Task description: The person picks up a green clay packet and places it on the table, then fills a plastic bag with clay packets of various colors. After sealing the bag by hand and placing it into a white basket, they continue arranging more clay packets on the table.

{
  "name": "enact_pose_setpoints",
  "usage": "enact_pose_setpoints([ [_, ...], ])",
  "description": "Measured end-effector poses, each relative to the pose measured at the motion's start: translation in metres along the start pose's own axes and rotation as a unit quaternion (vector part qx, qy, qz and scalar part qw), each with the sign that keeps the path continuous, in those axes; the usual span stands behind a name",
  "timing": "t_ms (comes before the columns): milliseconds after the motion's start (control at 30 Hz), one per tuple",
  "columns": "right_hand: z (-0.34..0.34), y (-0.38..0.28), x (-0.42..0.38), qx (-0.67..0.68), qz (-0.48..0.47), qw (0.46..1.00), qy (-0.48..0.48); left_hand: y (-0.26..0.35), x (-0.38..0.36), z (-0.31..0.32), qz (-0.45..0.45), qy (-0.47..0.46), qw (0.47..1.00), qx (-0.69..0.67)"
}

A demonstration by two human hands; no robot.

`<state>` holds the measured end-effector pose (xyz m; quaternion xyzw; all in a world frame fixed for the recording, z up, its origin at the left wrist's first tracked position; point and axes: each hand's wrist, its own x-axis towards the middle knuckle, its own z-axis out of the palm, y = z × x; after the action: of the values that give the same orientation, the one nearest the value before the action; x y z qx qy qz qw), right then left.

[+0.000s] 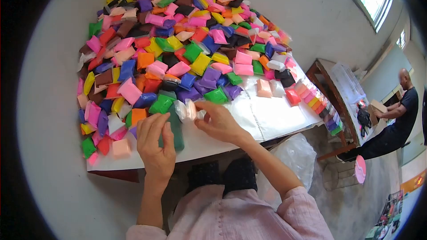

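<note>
A pale, clear-wrapped packet (191,109), blurred by motion, is pinched at its right side by the thumb and fingers of my right hand (219,122). To the left of it, my left hand (155,140) is raised with its fingers extended and thumb a little apart, holding nothing that I can see. Under and beside my left hand lies a dark green board (177,133) on the white table top (218,133). A green packet (162,104) sits just beyond my left fingertips, and another green packet (216,95) lies beyond my right hand.
A large heap of colourful soft packets (178,35) covers the table's back and left. Packets stand in rows (318,104) at the right edge. A clear plastic bag (293,155) hangs below. Rightward, a person (402,111) holds a box (378,106) beside another table (331,75).
</note>
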<state>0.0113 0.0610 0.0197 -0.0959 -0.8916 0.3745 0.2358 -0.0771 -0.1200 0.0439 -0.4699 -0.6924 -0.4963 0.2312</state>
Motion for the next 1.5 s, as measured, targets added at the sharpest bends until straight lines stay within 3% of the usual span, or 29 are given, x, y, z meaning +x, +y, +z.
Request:
enact_pose_setpoints([
  [200, 0.008, 0.002, 0.004, -0.022, 0.004, 1.0, 0.0, -0.006, 0.013, -0.002, -0.023, -0.034, 0.999, -0.017],
  [600, 0.015, 0.002, -0.003, -0.083, 0.006, 0.996, 0.029, -0.027, 0.037, 0.033, 0.116, -0.251, 0.959, 0.059],
  [700, 0.017, 0.004, -0.003, -0.089, 0.002, 0.996, 0.029, -0.035, 0.036, 0.036, 0.075, -0.306, 0.948, 0.052],
  [967, 0.01, -0.011, -0.016, -0.126, -0.037, 0.987, 0.089, -0.035, 0.034, 0.039, 0.079, -0.281, 0.955, 0.043],
  [1200, -0.016, 0.008, -0.011, -0.254, -0.053, 0.954, 0.147, -0.022, 0.035, 0.036, 0.102, -0.278, 0.953, 0.066],
  [1300, -0.028, 0.01, -0.012, -0.257, -0.07, 0.956, 0.127, -0.004, 0.037, 0.027, 0.104, -0.249, 0.96, 0.078],
  [1367, -0.047, 0.036, -0.01, -0.243, -0.065, 0.953, 0.17, 0.003, 0.027, 0.023, 0.102, -0.211, 0.97, 0.06],
  [1433, -0.074, 0.058, 0.001, -0.411, -0.035, 0.885, 0.217, 0.013, 0.011, 0.023, 0.102, -0.194, 0.976, 0.013],
  [1500, -0.095, 0.09, 0.017, -0.466, -0.012, 0.856, 0.223, 0.03, -0.008, 0.028, 0.106, -0.196, 0.973, -0.065],
])
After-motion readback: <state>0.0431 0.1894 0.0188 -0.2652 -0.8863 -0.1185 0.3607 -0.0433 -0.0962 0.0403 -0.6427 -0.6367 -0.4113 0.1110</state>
